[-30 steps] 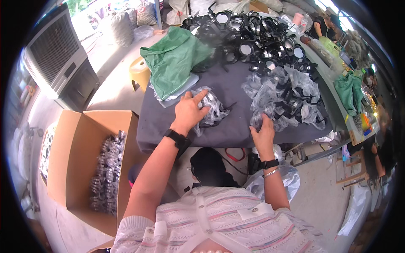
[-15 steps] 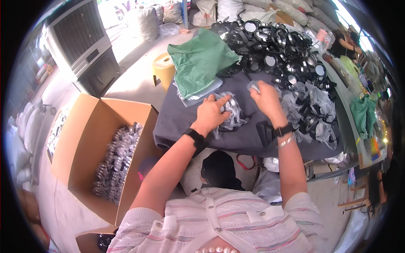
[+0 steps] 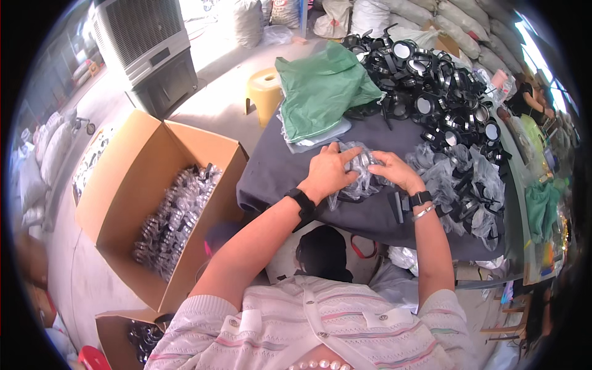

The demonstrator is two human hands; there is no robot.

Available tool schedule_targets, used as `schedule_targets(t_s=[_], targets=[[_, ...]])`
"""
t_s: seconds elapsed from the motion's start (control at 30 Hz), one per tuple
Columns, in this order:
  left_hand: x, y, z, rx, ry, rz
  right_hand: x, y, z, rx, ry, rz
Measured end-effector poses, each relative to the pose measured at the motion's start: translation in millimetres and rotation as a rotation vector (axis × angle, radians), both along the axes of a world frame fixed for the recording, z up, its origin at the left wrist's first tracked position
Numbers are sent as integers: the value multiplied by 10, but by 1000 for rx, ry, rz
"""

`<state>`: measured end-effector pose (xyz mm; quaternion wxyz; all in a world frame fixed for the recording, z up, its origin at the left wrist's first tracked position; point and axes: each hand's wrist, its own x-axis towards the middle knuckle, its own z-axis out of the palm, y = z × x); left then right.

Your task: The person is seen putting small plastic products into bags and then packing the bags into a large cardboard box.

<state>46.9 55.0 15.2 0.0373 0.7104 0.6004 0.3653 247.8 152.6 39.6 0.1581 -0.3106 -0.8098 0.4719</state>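
Observation:
A bundle of clear plastic bags with silvery round pieces inside [image 3: 365, 165] lies on the dark cloth of the table in front of me. My left hand [image 3: 328, 175] presses round its left side, index finger over the top and thumb below. From the right, my right hand [image 3: 399, 172] closes on the same bundle with bent fingers. The plastic hides the exact shape of the contents. Slim black parts [image 3: 401, 205] lie beside my right wrist. Further right is a heap of crumpled clear bags [image 3: 459, 179] with black pieces among them.
Behind the bundle are a green cloth sack [image 3: 324, 92] and a large pile of black pieces with round silvery faces [image 3: 425, 92]. An open carton [image 3: 117, 185] of wrapped pieces stands left, near a yellow stool [image 3: 264, 92] and a grey air cooler [image 3: 145, 52]. Another person [image 3: 535, 102] is at far right.
My right hand has come down and left from the table's middle onto the bundle beside my left hand. The whole view has shifted, so the scene sits further right.

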Motion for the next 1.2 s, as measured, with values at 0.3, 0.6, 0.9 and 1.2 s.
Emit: schedule_targets(t_s=[0.3,0.6,0.9,1.2], targets=[[52,42,-52,-23,-17,-4,127,37,-292,-365,225,-24],[-154,73,0,-55,-54,-25,-178,45,-211,-205,143,28],[-63,265,-43,-100,-121,-79,67,201,-378,-196,188,-18],[-531,-10,-31,0,-199,-88,-511,-11,-222,-257,247,80]])
